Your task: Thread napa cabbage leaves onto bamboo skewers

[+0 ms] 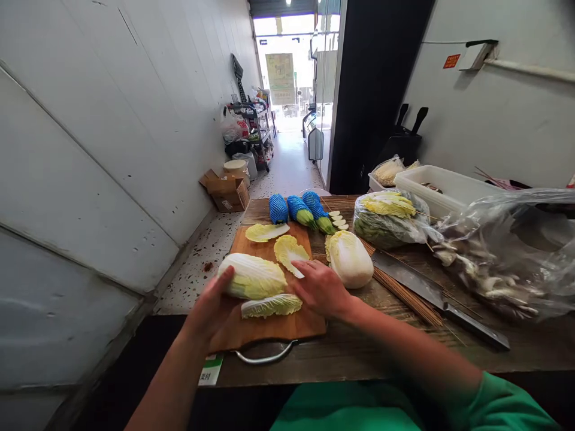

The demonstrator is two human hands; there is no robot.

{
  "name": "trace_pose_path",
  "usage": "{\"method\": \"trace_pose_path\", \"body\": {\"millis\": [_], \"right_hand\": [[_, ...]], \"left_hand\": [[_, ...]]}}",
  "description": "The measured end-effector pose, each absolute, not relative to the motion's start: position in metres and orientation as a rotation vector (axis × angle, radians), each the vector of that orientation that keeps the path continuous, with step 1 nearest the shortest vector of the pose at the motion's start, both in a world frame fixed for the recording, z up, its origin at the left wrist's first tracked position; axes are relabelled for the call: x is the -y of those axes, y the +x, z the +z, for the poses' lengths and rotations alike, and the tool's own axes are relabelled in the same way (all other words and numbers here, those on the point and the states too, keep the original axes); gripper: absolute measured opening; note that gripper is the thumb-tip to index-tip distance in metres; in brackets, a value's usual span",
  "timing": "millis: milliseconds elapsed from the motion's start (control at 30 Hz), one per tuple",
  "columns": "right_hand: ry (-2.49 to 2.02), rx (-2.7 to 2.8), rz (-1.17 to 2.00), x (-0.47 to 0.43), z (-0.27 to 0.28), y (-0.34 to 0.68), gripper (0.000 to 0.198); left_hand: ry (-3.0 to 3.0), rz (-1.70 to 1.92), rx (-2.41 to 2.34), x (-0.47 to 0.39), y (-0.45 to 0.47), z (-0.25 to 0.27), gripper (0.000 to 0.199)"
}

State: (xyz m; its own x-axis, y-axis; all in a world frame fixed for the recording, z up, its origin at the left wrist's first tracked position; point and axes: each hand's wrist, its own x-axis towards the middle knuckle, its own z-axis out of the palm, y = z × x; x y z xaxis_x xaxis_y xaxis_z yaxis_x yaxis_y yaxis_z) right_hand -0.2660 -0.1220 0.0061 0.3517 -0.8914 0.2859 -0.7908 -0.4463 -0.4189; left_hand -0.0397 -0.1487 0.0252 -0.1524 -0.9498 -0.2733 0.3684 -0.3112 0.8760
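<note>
My left hand is wrapped round the near left end of a napa cabbage, which lies tilted over the wooden cutting board. At the cabbage's right, leafy end my right hand has its fingers bent, pinching at a leaf edge; the fingertips are partly hidden. A curled napa cabbage leaf is just below the cabbage, close to my right thumb. Two loose leaves are on the board: a flat yellow leaf and a long pale leaf at the far edge.
Right of the board sits a second napa cabbage, near bamboo skewers and a cleaver. Zucchini in blue netting and pale slices lie behind. Bagged greens, bagged mushrooms and a plastic bin stand right.
</note>
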Motion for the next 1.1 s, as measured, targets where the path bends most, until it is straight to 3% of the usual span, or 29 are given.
{"method": "trace_pose_path", "body": {"millis": [67,133,233,400,667,867,1100], "right_hand": [[-2.226,-1.262,-0.919,0.118,0.012,-0.261,0.083],[-1.970,-1.129,-1.077,0.117,0.015,-0.254,0.101],[-1.616,-1.104,-1.188,0.122,0.010,-0.248,0.084],[-1.137,-0.896,-1.317,0.134,-0.014,-0.258,0.050],[-1.133,-0.789,-1.489,0.135,-0.025,-0.265,0.070],[-0.805,-0.679,-1.573,0.132,-0.013,-0.269,0.048],[-0.515,-0.532,-1.748,0.138,0.006,-0.289,0.045]], "left_hand": [[1.056,-1.557,0.981,0.139,-0.052,0.023,0.065],[1.061,-1.414,1.127,0.131,-0.066,0.022,0.075],[0.998,-1.339,1.199,0.122,-0.079,0.024,0.081],[0.971,-1.283,1.133,0.116,-0.090,0.026,0.055],[0.962,-1.153,1.154,0.115,-0.111,0.030,0.054],[1.082,-1.193,1.187,0.145,-0.090,0.021,0.047],[1.196,-1.288,1.196,0.184,-0.082,0.014,0.047]]}}
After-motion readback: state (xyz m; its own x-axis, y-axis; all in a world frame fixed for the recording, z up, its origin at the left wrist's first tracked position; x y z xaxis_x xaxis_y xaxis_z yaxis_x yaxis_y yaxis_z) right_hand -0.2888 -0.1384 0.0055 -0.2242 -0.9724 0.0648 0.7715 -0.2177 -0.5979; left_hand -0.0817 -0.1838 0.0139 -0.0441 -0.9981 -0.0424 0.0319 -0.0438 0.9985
